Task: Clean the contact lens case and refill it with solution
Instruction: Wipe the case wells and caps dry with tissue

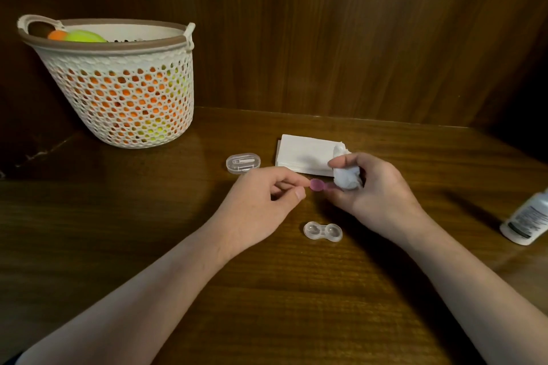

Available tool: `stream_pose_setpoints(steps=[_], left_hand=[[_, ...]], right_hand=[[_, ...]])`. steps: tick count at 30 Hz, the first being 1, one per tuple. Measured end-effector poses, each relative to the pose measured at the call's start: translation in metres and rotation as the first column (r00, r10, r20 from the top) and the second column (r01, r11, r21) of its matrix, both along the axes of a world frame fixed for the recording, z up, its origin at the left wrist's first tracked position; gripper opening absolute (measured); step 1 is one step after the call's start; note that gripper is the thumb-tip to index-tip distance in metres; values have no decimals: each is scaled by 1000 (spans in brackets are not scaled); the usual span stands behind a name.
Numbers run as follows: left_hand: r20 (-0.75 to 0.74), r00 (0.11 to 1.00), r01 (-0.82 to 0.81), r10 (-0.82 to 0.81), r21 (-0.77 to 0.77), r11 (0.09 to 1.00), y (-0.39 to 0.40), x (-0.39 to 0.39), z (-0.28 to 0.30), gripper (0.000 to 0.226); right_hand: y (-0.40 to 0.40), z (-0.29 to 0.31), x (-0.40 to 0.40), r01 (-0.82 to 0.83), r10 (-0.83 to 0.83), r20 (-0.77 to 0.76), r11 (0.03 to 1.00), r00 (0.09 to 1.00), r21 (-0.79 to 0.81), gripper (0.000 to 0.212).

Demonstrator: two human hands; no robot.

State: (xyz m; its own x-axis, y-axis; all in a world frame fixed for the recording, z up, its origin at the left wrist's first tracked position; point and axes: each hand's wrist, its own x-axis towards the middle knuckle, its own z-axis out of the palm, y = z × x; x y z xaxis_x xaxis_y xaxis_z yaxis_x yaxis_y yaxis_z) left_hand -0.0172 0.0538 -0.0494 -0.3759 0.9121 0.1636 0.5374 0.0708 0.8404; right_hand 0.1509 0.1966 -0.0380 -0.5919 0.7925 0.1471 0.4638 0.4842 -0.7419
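Head view: the wooden tabletop [148,246] meets a wooden back panel [355,38] along an edge running from 9 to 3 o'clock across the middle of the frame. Bare wood lies open at 6 o'clock between the two forearms and at 9 o'clock below the basket.

The white mesh basket [118,91] stands at 10 o'clock against the back panel, holding orange and yellow-green balls [86,36] that show over its rim and through its holes. A small clear oval box [243,163] sits just left of centre with small white items inside; what they are is too small to tell. A stack of white tissues [305,157] lies just right of it, towards 1 o'clock. A white solution bottle [527,222] is cut off by the frame edge at 3 o'clock, tilted.

The clear lens case base [323,231], two joined open wells, rests on the wood just below centre, between the wrists and touching neither.

The left hand [261,204] pinches one end of the pink double lid [318,185] between thumb and forefinger, the other fingers curled. The right hand [376,186] grips a wadded tissue [347,175] between thumb and fingers, pressed onto the lid's other end.
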Motion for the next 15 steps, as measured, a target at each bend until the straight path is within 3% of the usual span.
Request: stream_pose_setpoints(steps=[3,7,15], left_hand=[[268,963,0,-11,43,999,1,-2,1,21],[619,772,113,-141,86,990,-1,-4,4,21],[809,569,85,-146,119,989,2,-8,-2,30]], right_hand=[[-10,4,1,-74,67,-185,997,980,-26,43],[-22,8,0,-136,123,-282,990,951,-26,49],[-25,5,-2,-178,165,-284,984,945,-18,49]])
